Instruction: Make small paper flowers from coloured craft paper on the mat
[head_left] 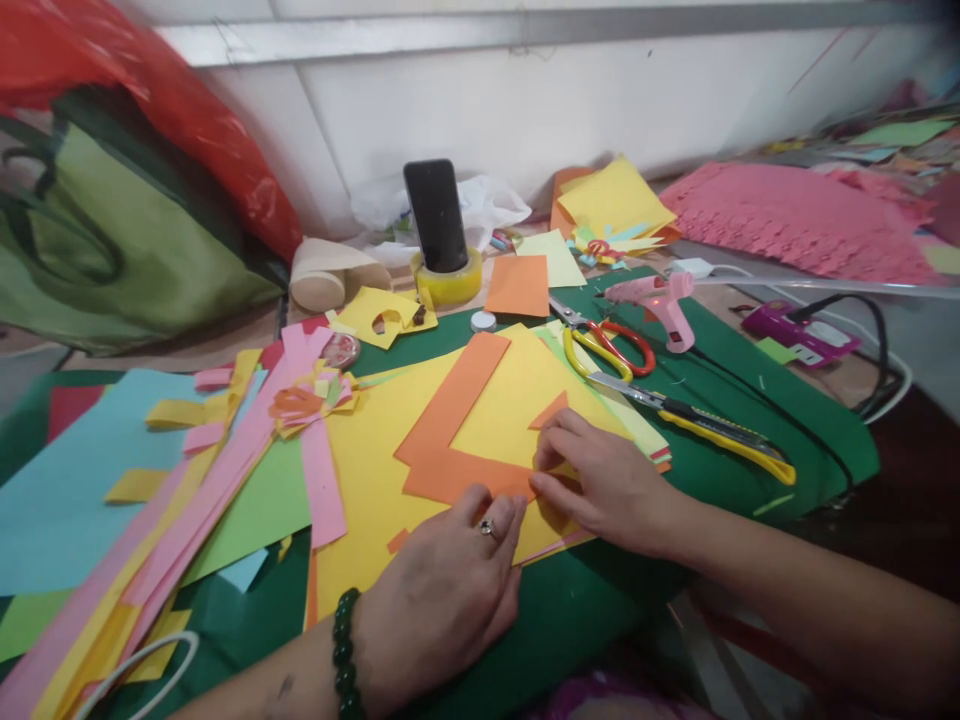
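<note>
An orange paper strip [457,477] lies across a yellow paper sheet [367,500]. My left hand [450,575], with a ring and a green bead bracelet, presses closed fingers onto the strip's near edge. At the strip's right end, my right hand [600,478] pinches the paper between thumb and fingers; the fingertips partly hide that end. A second orange strip [457,395] lies slanted above the first, overlapped at its lower end. Beside my right index finger is a small orange paper scrap [550,410]. Another orange scrap [397,541] lies near my left hand.
Scissors [611,350], a yellow utility knife [720,435] and a pink glue gun [660,300] lie to the right on a green mat [787,440]. A phone [436,215] leans in a tape roll [454,282]. Pink and yellow strips [225,465] spread leftward.
</note>
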